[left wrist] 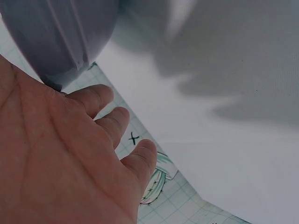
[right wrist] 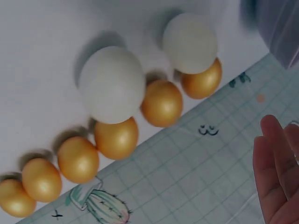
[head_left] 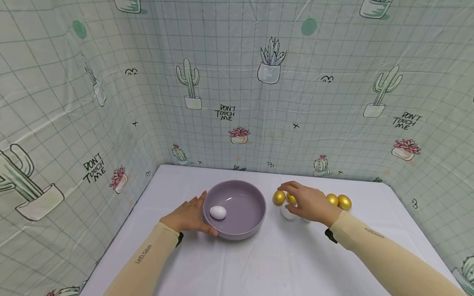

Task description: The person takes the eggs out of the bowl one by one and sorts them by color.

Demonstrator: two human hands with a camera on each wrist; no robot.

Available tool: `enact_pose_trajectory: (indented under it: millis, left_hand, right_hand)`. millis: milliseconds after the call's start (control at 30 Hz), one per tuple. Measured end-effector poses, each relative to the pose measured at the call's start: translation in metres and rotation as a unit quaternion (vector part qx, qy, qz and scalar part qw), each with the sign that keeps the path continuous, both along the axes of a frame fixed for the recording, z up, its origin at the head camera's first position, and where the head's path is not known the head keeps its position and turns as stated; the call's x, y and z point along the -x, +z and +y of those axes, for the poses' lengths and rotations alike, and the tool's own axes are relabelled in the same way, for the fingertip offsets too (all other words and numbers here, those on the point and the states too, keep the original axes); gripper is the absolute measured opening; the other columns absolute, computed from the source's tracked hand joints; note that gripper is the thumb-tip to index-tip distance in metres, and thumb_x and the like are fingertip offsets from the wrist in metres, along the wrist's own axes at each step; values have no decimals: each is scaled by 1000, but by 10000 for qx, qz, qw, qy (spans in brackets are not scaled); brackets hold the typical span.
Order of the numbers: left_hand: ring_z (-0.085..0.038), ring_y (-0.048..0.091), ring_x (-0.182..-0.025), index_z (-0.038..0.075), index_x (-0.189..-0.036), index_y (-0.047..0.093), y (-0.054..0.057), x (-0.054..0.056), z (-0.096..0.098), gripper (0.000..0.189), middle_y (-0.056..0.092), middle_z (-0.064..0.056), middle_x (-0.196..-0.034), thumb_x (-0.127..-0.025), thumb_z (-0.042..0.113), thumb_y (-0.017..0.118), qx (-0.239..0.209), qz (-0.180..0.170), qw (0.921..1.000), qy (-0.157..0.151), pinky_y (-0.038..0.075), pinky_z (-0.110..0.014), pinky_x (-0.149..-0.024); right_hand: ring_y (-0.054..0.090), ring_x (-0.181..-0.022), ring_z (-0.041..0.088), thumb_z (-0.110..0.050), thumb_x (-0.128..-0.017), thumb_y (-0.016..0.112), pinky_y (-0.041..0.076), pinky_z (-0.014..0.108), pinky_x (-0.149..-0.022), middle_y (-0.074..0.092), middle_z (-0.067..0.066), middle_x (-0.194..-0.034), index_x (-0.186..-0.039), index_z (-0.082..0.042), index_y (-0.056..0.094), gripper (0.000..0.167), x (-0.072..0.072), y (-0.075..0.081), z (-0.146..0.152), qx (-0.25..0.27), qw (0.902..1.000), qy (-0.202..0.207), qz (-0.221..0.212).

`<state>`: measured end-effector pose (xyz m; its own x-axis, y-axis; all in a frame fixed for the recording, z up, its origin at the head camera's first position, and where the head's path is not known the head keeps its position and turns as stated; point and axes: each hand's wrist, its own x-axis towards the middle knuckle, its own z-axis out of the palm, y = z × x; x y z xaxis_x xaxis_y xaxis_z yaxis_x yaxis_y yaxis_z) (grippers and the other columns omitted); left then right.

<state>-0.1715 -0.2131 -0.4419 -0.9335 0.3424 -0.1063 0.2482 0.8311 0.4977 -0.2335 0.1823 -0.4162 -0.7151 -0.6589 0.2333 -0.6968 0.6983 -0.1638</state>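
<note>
A mauve bowl [head_left: 244, 205] stands on the white table with one white egg [head_left: 218, 212] inside, at its left. My left hand [head_left: 190, 216] rests against the bowl's left side, thumb along the front and fingers spread toward the back. In the left wrist view, its fingers [left wrist: 112, 123] reach past the bowl's wall [left wrist: 70, 37]. My right hand [head_left: 309, 202] hovers with parted fingers over a row of golden eggs [head_left: 344, 202] and two white eggs [right wrist: 112, 85], holding nothing. From the head view this hand partly hides the eggs. The right wrist view shows its fingers [right wrist: 275, 163] extended.
A printed cloth [head_left: 237, 90] with cactus drawings hangs behind the table and along its sides. The white tabletop [head_left: 237, 267] stretches in front of the bowl. Long beige sleeves [head_left: 148, 253] cover both forearms.
</note>
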Motion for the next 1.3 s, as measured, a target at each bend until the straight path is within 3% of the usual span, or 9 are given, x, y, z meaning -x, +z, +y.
enact_pose_trajectory:
  millis: [100,333,467,833,1300]
  left_hand:
    - [-53,30,-138,-5,-156,17,0,1,0,138,28,-27,-157,-58,59,91,-36,10,10000,3,25,-67,-109]
    - [-53,31,-138,-5,-156,18,0,1,0,138,28,-26,-157,-58,59,91,-34,0,10000,28,25,-67,-108]
    - [-52,31,-138,-5,-156,17,-2,2,-1,139,29,-26,-157,-58,60,91,-30,-17,10000,34,25,-67,-109]
    - [-52,29,-140,-4,-157,16,-2,2,-1,138,27,-24,-158,-59,62,89,53,-90,9999,37,25,-67,-109]
    - [-50,28,-141,-7,-156,13,-1,2,-1,139,27,-25,-158,-61,63,87,155,-118,9998,19,25,-65,-110]
  right_hand:
    - [51,-62,5,-19,-84,77,42,25,-47,57,0,-134,-132,-17,61,51,-1,6,-18,26,9999,136,-30]
    - [66,-90,12,-19,-84,77,51,28,-59,58,-3,-133,-133,-18,60,51,0,15,-61,4,9989,469,-81]
    - [66,-92,15,-18,-84,78,55,33,-67,58,0,-133,-134,-15,60,53,-1,17,-83,28,9974,711,-76]
    - [66,-98,17,-21,-88,75,55,36,-73,55,0,-137,-138,-17,58,52,-1,13,-129,75,9951,778,-610]
    - [63,-105,14,-23,-87,78,54,31,-84,56,4,-136,-139,-15,56,58,1,-7,-162,-274,9914,842,-967]
